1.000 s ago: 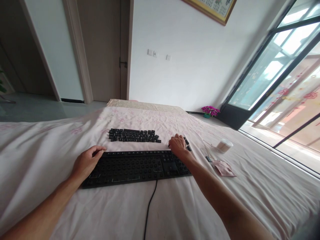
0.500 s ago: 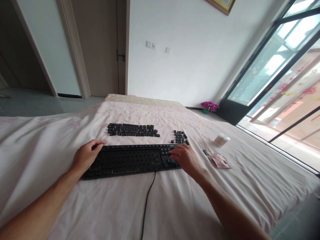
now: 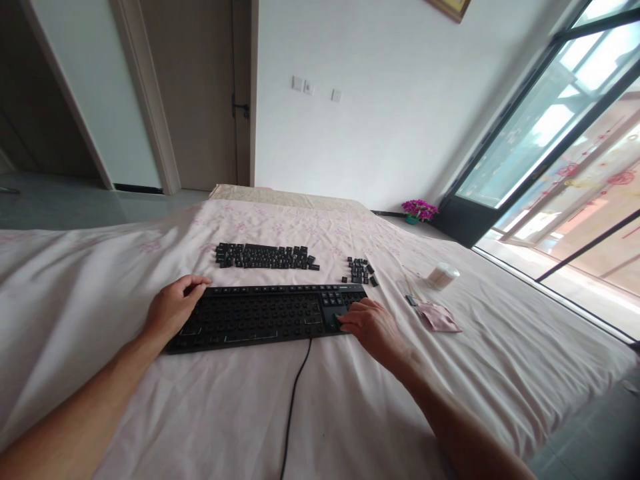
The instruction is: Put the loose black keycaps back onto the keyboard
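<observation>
A black keyboard point(image 3: 260, 313) lies on the bed with most of its main keycaps off, so the bare key sockets show. My left hand point(image 3: 175, 303) is closed on its left end, thumb and fingers at the upper left corner. Over the right part of the board is my right hand point(image 3: 367, 327), its fingertips pinched at the arrow-key area; whatever is between them is hidden. Loose black keycaps point(image 3: 265, 257) lie in rows behind the keyboard. A smaller group of keycaps point(image 3: 359, 270) sits behind its right end.
A black cable point(image 3: 295, 393) runs from the keyboard toward me over the pale bedsheet point(image 3: 225, 413). To the right are a clear tub of cotton swabs point(image 3: 443, 275), a pink cloth point(image 3: 440, 317) and a small dark-ended tool point(image 3: 411, 301). Purple flowers point(image 3: 420, 210) stand beyond the bed.
My right hand has moved slightly down the keyboard, from the keys above to the arrow-key area. The left hand keeps its place at the left end.
</observation>
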Action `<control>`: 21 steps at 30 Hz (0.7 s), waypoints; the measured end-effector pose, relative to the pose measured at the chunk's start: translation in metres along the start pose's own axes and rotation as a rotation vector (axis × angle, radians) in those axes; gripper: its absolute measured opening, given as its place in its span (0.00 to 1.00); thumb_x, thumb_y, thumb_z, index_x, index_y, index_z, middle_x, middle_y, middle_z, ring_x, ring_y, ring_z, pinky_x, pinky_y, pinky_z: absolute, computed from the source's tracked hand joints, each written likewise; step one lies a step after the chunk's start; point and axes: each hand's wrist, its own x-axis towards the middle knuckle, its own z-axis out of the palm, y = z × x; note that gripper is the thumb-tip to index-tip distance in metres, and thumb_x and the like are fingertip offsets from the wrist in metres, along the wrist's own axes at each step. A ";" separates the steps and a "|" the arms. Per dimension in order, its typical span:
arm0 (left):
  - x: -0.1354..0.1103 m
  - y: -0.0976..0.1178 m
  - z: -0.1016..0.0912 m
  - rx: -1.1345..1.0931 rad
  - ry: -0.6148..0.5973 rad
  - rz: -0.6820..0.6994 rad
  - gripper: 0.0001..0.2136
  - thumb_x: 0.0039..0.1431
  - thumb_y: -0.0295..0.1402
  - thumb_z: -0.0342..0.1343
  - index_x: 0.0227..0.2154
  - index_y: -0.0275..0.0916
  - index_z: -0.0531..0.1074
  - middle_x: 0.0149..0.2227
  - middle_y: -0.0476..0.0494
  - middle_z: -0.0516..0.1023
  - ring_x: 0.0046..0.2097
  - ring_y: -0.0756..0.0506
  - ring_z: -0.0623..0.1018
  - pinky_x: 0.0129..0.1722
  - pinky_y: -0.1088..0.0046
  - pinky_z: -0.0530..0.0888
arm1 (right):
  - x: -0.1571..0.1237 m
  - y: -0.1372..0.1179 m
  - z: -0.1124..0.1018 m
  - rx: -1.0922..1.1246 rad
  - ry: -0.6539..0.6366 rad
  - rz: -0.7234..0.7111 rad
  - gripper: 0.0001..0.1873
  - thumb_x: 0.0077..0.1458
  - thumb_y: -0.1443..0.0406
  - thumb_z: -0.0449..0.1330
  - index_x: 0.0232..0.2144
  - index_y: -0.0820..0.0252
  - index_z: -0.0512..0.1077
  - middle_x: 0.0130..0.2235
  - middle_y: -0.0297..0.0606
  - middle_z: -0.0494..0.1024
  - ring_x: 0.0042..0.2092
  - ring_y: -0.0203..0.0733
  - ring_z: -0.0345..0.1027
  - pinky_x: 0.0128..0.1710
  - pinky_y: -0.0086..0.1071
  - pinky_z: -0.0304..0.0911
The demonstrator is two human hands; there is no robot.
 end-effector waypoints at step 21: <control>0.000 -0.001 0.001 0.000 -0.008 -0.005 0.15 0.54 0.44 0.49 0.39 0.47 0.76 0.41 0.51 0.80 0.42 0.44 0.77 0.41 0.73 0.69 | -0.008 0.002 0.003 0.182 0.047 0.076 0.08 0.55 0.63 0.59 0.33 0.51 0.79 0.34 0.33 0.78 0.39 0.39 0.70 0.37 0.30 0.61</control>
